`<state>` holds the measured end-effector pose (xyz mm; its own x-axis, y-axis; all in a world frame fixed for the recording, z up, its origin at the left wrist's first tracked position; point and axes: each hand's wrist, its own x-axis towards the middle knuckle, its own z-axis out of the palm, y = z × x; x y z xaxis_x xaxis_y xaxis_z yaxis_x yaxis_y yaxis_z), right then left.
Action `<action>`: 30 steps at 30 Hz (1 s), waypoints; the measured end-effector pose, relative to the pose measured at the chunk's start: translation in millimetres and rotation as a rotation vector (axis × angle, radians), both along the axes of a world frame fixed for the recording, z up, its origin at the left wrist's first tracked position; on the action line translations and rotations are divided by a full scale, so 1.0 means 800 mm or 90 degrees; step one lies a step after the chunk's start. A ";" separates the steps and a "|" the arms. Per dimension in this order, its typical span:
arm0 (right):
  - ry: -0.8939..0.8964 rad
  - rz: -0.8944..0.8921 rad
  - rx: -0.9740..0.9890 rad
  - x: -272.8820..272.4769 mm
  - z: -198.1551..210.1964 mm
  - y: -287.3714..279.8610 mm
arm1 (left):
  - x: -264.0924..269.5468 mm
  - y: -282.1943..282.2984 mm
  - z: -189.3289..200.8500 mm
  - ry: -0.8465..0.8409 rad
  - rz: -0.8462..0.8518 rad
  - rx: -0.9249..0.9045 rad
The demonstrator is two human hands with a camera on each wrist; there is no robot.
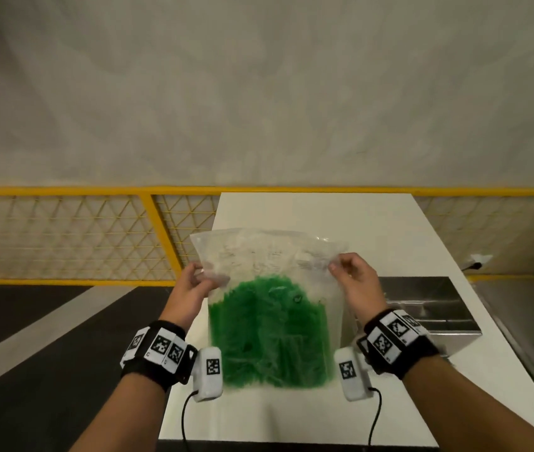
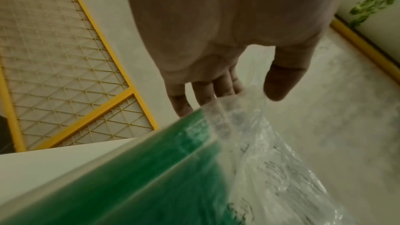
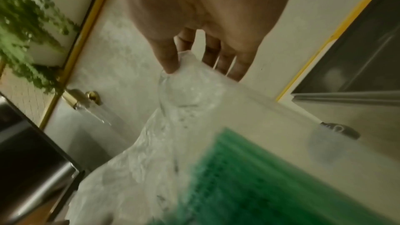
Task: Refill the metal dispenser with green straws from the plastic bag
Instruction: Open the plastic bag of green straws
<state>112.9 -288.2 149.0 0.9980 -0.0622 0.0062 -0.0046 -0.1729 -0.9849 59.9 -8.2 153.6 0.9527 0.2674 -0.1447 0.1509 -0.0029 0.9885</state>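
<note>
A clear plastic bag [image 1: 268, 256] stands upright over the white table [image 1: 308, 210], its lower half packed with green straws [image 1: 268, 334]. My left hand [image 1: 193, 282] pinches the bag's left upper side and my right hand [image 1: 350, 275] pinches its right upper side. In the left wrist view the left hand [image 2: 242, 95] has thumb and fingers closing on crinkled plastic bag film [image 2: 255, 143] above the green straws [image 2: 138, 177]. The right wrist view shows my right hand [image 3: 188, 61] pinching the plastic bag [image 3: 184, 91], the green straws [image 3: 249, 177] below. The metal dispenser [image 1: 432, 308] sits on the table right of the bag.
A yellow-framed mesh fence [image 1: 73, 236] runs behind and left of the table. A dark floor [image 1: 30, 353] lies left of the table. A small dark-tipped cable end [image 1: 474, 264] rests near the table's right edge. Green foliage [image 3: 28, 23] hangs off to the side.
</note>
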 end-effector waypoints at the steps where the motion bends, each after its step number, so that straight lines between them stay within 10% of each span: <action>1: 0.011 -0.008 0.037 0.002 0.004 -0.002 | -0.001 -0.001 0.004 -0.006 0.012 -0.010; 18: -0.114 -0.022 0.089 0.013 0.036 -0.002 | 0.011 0.004 0.037 -0.039 0.054 0.041; 24: -0.125 0.054 0.070 0.015 0.044 0.002 | 0.020 -0.024 0.068 -0.064 0.110 0.520; 30: -0.146 0.108 0.026 0.013 0.048 0.013 | 0.055 -0.126 0.094 -0.226 -0.200 0.671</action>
<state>123.5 -277.7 187.5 0.9670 0.1015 0.2339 0.2447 -0.1126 -0.9630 103.6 -109.0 228.9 0.9411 -0.1590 0.2984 -0.2878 -0.8399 0.4601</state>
